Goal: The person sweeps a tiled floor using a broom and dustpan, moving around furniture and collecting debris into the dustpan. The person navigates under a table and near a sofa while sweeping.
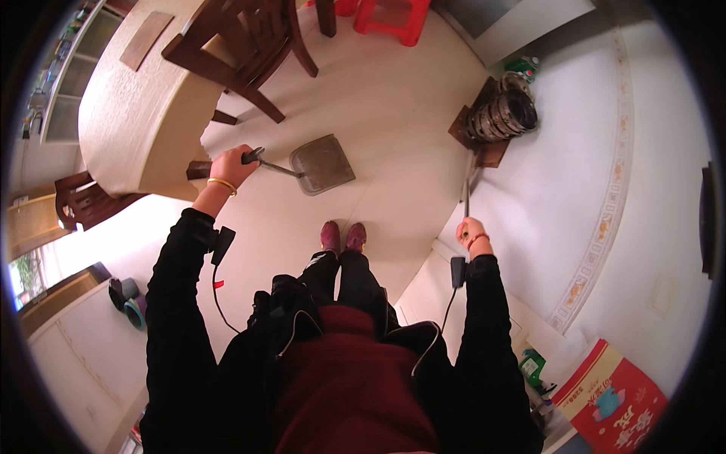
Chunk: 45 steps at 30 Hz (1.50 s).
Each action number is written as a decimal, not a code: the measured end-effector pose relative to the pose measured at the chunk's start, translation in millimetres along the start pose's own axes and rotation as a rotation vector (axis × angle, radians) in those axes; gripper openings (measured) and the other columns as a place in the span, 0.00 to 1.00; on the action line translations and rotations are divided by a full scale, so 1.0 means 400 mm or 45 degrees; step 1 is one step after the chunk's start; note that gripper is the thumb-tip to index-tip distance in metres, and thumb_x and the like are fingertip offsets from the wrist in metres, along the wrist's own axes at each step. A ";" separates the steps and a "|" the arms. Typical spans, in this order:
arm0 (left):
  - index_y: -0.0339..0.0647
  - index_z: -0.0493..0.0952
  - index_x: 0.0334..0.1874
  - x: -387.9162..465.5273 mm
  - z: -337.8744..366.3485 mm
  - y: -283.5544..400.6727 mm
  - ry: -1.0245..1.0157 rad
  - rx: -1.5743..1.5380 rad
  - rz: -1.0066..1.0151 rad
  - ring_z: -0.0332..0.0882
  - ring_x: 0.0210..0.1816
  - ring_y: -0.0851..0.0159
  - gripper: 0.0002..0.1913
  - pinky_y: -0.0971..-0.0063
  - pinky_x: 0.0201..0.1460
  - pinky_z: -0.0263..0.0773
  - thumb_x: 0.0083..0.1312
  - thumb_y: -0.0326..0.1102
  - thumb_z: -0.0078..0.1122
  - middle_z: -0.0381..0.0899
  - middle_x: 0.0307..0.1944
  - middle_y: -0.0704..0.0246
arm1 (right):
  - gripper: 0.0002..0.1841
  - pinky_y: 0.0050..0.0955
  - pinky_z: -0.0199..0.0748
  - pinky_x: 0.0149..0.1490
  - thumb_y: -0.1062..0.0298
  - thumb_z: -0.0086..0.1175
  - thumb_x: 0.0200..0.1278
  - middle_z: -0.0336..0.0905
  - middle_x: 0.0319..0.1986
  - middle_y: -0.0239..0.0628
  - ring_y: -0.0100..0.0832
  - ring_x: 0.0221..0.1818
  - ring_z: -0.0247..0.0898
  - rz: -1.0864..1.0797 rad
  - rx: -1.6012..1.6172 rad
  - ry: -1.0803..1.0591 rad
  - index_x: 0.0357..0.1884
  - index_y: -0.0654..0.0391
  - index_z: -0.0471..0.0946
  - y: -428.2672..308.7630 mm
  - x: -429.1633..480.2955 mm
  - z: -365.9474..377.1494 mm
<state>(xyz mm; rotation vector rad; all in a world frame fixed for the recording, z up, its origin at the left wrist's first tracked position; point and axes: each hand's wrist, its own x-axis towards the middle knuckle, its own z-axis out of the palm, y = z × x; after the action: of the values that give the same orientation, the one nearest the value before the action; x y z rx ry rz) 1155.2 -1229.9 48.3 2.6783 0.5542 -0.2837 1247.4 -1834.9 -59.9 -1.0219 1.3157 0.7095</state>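
Note:
My left hand (pixel 229 169), with a gold bracelet at the wrist, grips the dark handle of a long-handled dustpan (pixel 323 164). The grey pan is over the tiled floor ahead of my feet; whether it touches the floor I cannot tell. On the other side, beside the wall, my right hand (pixel 471 234) is closed around a thin dark stick (pixel 467 196). That stick runs away from me towards a stack of dark, ribbed round objects (pixel 502 118) with brown boards around it. What is at the stick's far end cannot be made out.
A pale table (pixel 122 113) and a dark wooden chair (pixel 249 51) stand at the left. A red plastic stool (pixel 392 20) is farther off. White wall (pixel 573 142) runs along the right. Near me at lower right are a green bottle (pixel 532 366) and a red printed box (pixel 615 397).

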 end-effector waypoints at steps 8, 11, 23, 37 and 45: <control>0.46 0.76 0.34 -0.060 0.005 -0.005 0.025 -0.016 -0.048 0.76 0.34 0.53 0.14 0.63 0.37 0.71 0.48 0.44 0.59 0.78 0.28 0.62 | 0.07 0.31 0.63 0.17 0.72 0.42 0.53 0.63 0.14 0.37 0.32 0.14 0.63 0.093 -0.550 -0.045 0.20 0.57 0.61 0.036 0.084 0.159; 0.45 0.76 0.35 -0.072 0.032 -0.001 0.016 0.043 -0.058 0.76 0.34 0.54 0.15 0.65 0.37 0.71 0.47 0.44 0.61 0.79 0.28 0.61 | 0.04 0.33 0.58 0.13 0.73 0.40 0.54 0.65 0.13 0.41 0.33 0.07 0.56 -0.263 -1.372 -0.194 0.33 0.58 0.62 0.190 0.025 0.200; 0.45 0.76 0.33 -0.165 0.076 -0.042 0.106 -0.037 -0.138 0.76 0.35 0.53 0.13 0.65 0.38 0.71 0.47 0.42 0.59 0.78 0.29 0.62 | 0.30 0.17 0.56 0.15 0.64 0.52 0.58 0.66 0.20 0.30 0.18 0.15 0.58 0.001 -1.357 -0.568 0.63 0.45 0.57 0.053 -0.241 0.202; 0.48 0.77 0.34 -0.582 0.053 -0.298 0.235 -0.132 -0.599 0.77 0.35 0.56 0.13 0.66 0.38 0.72 0.47 0.43 0.59 0.79 0.29 0.64 | 0.21 0.24 0.53 0.13 0.68 0.38 0.61 0.63 0.16 0.35 0.27 0.13 0.59 -0.421 -1.660 -0.367 0.58 0.48 0.57 0.267 0.023 0.496; 0.47 0.77 0.33 -0.641 0.048 -0.409 0.216 -0.137 -0.686 0.77 0.34 0.56 0.14 0.66 0.39 0.72 0.46 0.43 0.59 0.79 0.29 0.64 | 0.35 0.25 0.57 0.15 0.72 0.45 0.57 0.66 0.21 0.35 0.27 0.14 0.60 0.113 -1.792 -0.681 0.66 0.38 0.46 0.617 -0.127 0.400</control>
<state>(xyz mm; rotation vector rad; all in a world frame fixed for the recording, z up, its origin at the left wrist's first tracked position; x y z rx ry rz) 853.5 -1186.1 45.9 2.4163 1.3046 -0.1633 1089.5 -1582.0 -65.9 -1.6525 0.2335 1.9245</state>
